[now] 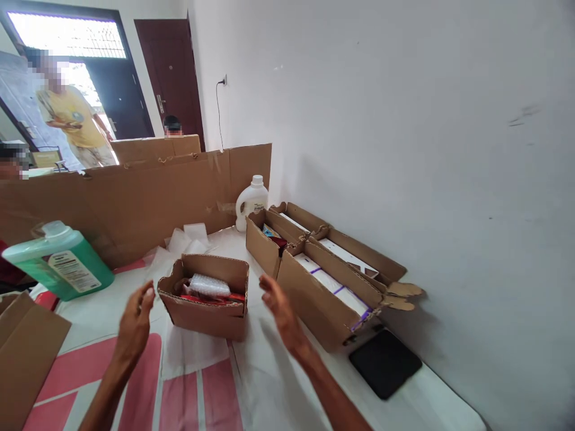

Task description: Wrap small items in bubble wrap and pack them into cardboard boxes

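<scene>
A small open cardboard box (204, 320) stands on the covered table between my two hands. Inside it lie a bubble-wrapped item (209, 285) and some red packets (202, 299), partly hidden by the front wall. My left hand (137, 320) is just left of the box, fingers stretched and slightly curled, apart from the cardboard. On the other side, my right hand (281, 308) is held off the box's right wall with its fingers extended and nothing in them. Close to the right hand is a longer cardboard box (314, 299) holding white boxes with purple edges.
Further cardboard boxes (265, 242) line the wall, beside a white jug (254, 194). A green liquid bottle (67, 263) leans at left, near a cardboard flap (27, 359). A black flat pad (385, 362) lies at right. Behind a cardboard partition (135, 203) stands a person (74, 117).
</scene>
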The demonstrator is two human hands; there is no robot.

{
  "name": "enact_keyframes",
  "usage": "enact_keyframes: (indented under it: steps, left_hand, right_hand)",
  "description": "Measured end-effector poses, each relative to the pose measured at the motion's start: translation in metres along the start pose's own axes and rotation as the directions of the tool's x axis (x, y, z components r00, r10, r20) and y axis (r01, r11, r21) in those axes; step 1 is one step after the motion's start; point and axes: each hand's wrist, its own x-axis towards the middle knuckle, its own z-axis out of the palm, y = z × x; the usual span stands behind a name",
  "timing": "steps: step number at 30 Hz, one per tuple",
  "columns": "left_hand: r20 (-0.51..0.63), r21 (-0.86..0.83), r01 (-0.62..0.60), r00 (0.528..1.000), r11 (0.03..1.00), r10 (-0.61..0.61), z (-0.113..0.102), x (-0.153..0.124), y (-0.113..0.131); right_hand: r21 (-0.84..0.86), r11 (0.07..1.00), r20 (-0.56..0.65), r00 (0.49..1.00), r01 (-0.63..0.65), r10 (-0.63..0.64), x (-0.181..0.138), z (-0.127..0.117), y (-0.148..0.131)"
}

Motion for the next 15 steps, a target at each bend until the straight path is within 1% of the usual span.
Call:
enact_keyframes:
  steps: [1,2,3,5,6,7,8,10,13,15]
  left_hand:
    - [0.089,-0.114,0.097,0.992,0.989,-0.087,0.011,-0.007,-0.016]
    - [0.124,-0.149,0.123,0.987,0.981,-0.105,0.024,-0.015,-0.028]
    - [0.147,-0.181,0.13,0.984,0.975,-0.104,0.037,-0.022,-0.037]
    - [0.137,-0.212,0.108,0.987,0.971,-0.08,0.056,-0.041,-0.043]
    - [0.122,-0.223,0.096,0.99,0.97,-0.07,0.059,-0.053,-0.043]
    - [0.11,-0.231,0.085,0.992,0.969,-0.061,0.06,-0.067,-0.044]
    - [0.101,-0.236,0.076,0.993,0.969,-0.053,0.057,-0.081,-0.045]
    - [0.105,-0.243,0.046,0.994,0.969,-0.021,0.045,-0.114,-0.052]
    - [-0.016,-0.211,0.041,0.999,0.977,-0.045,0.027,-0.162,-0.068]
    - [-0.103,-0.168,0.038,0.993,0.985,-0.056,0.018,-0.188,-0.075]
  right_hand:
    - [0.021,1.0,0.055,0.998,-0.023,0.022,-0.012,0.013,0.019]
    - [0.03,0.999,0.077,0.997,-0.03,0.028,-0.022,0.025,0.035]
    - [0.029,0.999,0.064,0.998,-0.029,0.027,-0.03,0.035,0.046]
    - [0.005,0.999,0.004,0.999,-0.037,0.037,-0.038,0.045,0.057]
    - [-0.016,0.999,-0.026,0.999,-0.036,0.035,-0.041,0.044,0.056]
    - [-0.039,0.999,-0.057,0.998,-0.031,0.029,-0.044,0.041,0.054]
    - [-0.071,0.997,-0.058,0.998,-0.017,0.013,-0.046,0.036,0.051]
    - [-0.1,0.995,-0.092,0.995,0.02,-0.029,-0.051,0.026,0.047]
    - [-0.179,0.981,-0.012,0.997,0.07,-0.074,-0.061,0.021,0.05]
    - [-0.211,0.97,0.058,0.992,0.121,-0.111,-0.069,0.021,0.053]
